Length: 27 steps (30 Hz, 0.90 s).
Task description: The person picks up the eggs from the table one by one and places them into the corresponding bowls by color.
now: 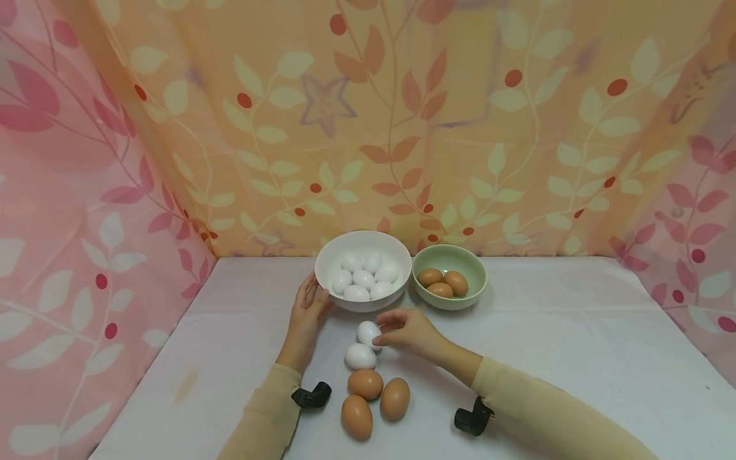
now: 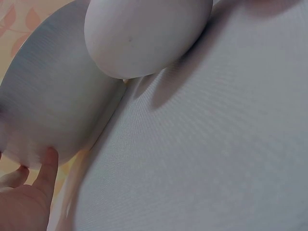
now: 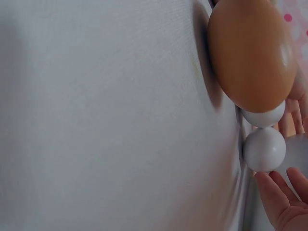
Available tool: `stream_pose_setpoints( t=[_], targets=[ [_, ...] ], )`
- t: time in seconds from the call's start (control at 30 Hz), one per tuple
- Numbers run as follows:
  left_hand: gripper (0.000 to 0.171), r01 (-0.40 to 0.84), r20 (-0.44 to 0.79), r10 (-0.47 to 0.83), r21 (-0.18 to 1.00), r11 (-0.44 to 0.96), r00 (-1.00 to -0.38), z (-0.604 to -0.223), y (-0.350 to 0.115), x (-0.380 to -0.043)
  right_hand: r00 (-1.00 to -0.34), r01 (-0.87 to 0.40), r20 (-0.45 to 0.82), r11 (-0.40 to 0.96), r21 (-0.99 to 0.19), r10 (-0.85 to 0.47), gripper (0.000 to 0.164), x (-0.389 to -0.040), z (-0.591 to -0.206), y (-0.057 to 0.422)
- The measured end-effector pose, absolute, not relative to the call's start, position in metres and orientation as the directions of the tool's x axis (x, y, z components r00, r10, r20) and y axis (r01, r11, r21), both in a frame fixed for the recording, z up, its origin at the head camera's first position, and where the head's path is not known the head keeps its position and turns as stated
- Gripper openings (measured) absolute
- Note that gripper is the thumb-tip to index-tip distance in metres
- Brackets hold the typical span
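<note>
From R hand (image 1: 411, 332): room to pass over table (image 1: 563, 316) @ 3 o'clock. Obstacles: white bowl (image 1: 362, 306) @ 10–11, green bowl (image 1: 451, 304) @ 1, white eggs (image 1: 360, 356) @ 8–9, brown eggs (image 1: 395, 399) approx 7. L hand (image 1: 307, 313) blocks white bowl's 8.

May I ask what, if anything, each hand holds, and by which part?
The left hand touches the round white bowl on its left; the right hand is at the right side of the farther loose white egg. Whether either grips cannot be told.
</note>
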<state>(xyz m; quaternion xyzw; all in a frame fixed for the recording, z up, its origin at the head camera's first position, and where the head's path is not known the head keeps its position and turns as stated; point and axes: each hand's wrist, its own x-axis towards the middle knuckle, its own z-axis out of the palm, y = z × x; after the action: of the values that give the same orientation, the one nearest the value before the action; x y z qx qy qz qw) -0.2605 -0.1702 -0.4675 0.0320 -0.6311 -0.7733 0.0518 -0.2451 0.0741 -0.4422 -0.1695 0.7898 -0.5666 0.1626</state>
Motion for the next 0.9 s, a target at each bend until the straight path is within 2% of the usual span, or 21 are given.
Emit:
stream_pose_setpoints(
  t=[0.33,0.9],
  targets=[
    [0.063,0.027,0.001,-0.127,0.978,-0.208,-0.992,-0.468,-0.169,-0.260,-0.903,-0.042,-0.114,0.349,-0.936,-0.415,0.049,-0.250,-0.446,0.064],
    [0.063,0.027,0.001,-0.126,0.978,-0.207,-0.992,-0.468,-0.170,-0.260,-0.905,-0.075,-0.092,0.368,-0.927,-0.415,0.042,-0.254,-0.450,0.052]
  ],
)
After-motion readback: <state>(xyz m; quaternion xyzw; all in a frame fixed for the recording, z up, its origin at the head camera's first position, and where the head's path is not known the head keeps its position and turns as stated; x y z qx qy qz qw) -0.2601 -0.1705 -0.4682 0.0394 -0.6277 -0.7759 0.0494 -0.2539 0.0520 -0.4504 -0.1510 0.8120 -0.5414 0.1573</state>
